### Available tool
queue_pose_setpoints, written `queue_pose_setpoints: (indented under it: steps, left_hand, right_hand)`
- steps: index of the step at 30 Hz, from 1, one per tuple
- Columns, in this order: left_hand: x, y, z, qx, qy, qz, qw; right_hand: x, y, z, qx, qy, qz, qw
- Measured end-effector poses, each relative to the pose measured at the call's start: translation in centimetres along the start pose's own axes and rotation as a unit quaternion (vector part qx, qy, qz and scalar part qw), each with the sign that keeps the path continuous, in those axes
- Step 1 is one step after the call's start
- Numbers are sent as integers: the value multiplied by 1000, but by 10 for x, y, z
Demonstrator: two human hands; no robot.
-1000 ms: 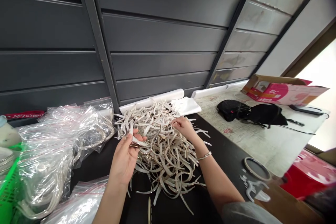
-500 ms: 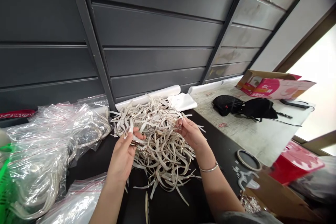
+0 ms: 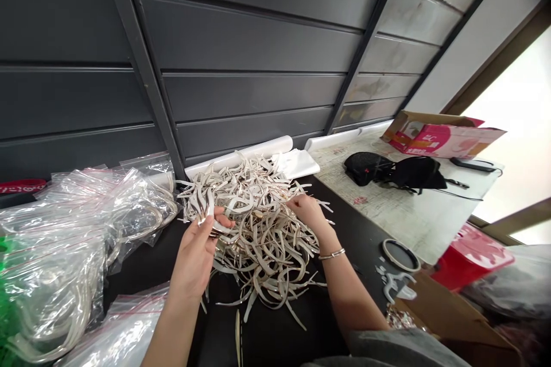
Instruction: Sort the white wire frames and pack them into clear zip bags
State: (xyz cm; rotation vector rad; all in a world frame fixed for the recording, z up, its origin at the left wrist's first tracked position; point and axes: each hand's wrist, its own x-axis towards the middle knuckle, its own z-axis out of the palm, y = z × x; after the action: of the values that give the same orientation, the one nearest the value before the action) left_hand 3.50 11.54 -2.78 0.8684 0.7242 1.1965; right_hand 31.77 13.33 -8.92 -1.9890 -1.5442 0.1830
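Black worktop [image 3: 271, 338]: white dashed line [image 3: 241, 344] by near edge. Strips [image 3: 271, 241]: off-white, brownish shiny edges. Bags [image 3: 81, 212], left edge: clear, red seal lines. Roll [image 3: 245, 156], far edge: plain white. Pale worktop [image 3: 396, 218], right: mottled, reddish patches. Box [image 3: 443, 140], its far edge: pink, white lettering, brown inside.

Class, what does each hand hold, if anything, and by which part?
The left hand holds curved strips below their upper ends, between thumb and fingers. Whether the right hand grips anything cannot be told.

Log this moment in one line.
left hand: holds curved strips | right hand: at strip pile, grip unclear | left of pile: plastic bags
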Motion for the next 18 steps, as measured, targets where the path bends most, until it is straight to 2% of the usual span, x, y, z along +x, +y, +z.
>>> queue_pose_setpoints:
  steps: [4,9,14,16,18]
  left_hand:
    - [1,-3,-2,11,1,-6,1000]
    - [2,-5,-3,13,0,-7,1000]
    - [1,-3,-1,16,4,-12,1000]
    - [1,-2,0,20,1,-12,1000]
    - [1,-2,1,23,-2,-14,1000]
  right_hand:
    - [-2,5,17,-38,-22,30,999]
    - [1,4,20,15,-43,29,999]
    - [0,-1,-1,142,-33,12,989]
    - [-2,-3,-10,249,-19,6,968]
    - [-5,-5,-17,365,-9,9,931]
